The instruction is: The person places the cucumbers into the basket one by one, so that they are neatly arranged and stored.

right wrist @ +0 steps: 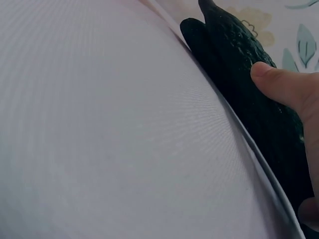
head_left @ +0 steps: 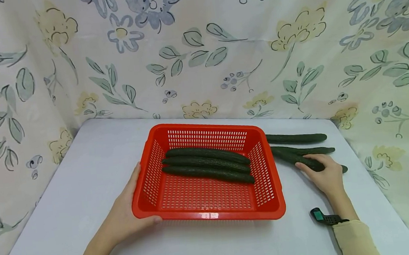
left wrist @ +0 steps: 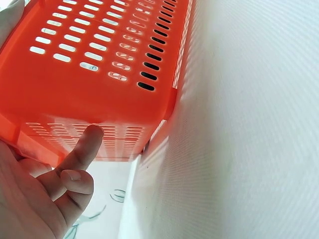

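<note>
My left hand (head_left: 132,210) holds a red plastic basket (head_left: 183,214) at its near left corner, thumb along the front rim and fingers along the left side. In the left wrist view, bent fingers (left wrist: 82,152) lie by the basket's slotted wall (left wrist: 99,94). Inside the basket, three dark green cucumbers (head_left: 208,163) lie side by side toward the back. To the right of the basket, my right hand (head_left: 325,173) grips a slanting cucumber (head_left: 288,157) from above. In the right wrist view, its thumb (right wrist: 279,84) presses on the bumpy skin.
Behind the gripped cucumber lies another cucumber (head_left: 323,150), close against it. Farther back, one more cucumber (head_left: 298,138) has its left end hidden by the basket rim. All rest on a white-covered table (head_left: 82,168), with a flowered cloth (head_left: 202,62) hanging behind.
</note>
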`<state>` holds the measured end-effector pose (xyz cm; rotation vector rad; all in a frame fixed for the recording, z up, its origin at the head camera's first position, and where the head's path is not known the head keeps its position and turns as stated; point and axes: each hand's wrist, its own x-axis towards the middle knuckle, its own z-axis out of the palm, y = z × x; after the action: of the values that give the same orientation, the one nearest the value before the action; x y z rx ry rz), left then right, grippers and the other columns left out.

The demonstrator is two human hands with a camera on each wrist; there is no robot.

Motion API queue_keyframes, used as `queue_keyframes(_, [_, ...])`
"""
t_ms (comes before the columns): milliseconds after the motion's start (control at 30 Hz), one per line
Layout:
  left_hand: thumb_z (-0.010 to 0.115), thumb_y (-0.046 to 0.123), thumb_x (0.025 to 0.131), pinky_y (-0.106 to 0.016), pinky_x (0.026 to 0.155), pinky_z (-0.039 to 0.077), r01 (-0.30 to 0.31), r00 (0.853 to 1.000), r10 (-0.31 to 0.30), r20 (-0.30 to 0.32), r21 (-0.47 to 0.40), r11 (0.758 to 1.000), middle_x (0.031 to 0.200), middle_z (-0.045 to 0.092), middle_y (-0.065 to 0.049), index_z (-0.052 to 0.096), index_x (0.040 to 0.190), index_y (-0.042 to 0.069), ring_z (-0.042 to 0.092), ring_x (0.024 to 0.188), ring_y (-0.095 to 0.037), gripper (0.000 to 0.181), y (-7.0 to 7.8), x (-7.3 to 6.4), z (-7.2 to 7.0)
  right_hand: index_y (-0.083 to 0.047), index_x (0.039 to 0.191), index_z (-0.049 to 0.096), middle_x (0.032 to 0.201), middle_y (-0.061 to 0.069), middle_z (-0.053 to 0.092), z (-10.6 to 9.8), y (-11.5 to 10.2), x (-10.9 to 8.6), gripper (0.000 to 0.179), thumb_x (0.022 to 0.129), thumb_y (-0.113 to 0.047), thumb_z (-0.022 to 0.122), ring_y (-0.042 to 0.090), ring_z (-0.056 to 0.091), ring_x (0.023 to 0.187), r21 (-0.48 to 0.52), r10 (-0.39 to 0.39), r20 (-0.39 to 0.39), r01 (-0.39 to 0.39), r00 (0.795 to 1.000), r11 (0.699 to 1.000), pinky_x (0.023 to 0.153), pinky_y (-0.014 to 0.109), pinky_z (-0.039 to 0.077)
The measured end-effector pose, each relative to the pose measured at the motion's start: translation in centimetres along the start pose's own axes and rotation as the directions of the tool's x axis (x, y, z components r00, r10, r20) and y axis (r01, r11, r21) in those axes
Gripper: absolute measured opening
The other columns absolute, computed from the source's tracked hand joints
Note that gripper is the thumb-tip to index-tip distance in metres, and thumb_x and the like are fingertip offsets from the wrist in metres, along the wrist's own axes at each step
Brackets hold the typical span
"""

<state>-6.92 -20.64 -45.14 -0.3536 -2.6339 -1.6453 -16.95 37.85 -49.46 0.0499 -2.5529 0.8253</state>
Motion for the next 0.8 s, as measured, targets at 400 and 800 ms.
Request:
queue_keyframes(400, [0.098, 0.031, 0.071, -0.027, 0.081, 0.062, 0.021, 1.000, -0.021, -0.004, -0.004, 1.000, 0.168, 0.037, -0.010, 0.005, 0.171, 0.037, 0.059, 0.126, -0.032, 0.137, 0.0, -0.1, 0.1, -0.003, 0.115, 0.079, 0.119, 0.020, 0.075, -0.4, -0.9, 0.4, 0.040, 0.081, -0.019, 0.093, 0.041, 0.063, 0.118, 0.041, 0.035, -0.054, -0.033, 0.998, 0.999, 0.108, 0.059, 0.044])
queue_keyframes(800, [0.097, 0.032, 0.072, -0.027, 0.080, 0.062, 0.002, 1.000, -0.002, -0.002, -0.005, 1.000, 0.168, 0.037, -0.009, 0.005, 0.172, 0.036, 0.058, 0.127, -0.032, 0.136, 0.0, 0.0, 0.1, -0.004, 0.111, 0.081, 0.114, 0.016, 0.077, -1.5, -2.8, 1.2, 0.037, 0.080, -0.021, 0.094, -0.003, 0.059, 0.106, 0.032, 0.060, -0.138, -0.056, 0.989, 0.998, 0.096, 0.019, 0.038])
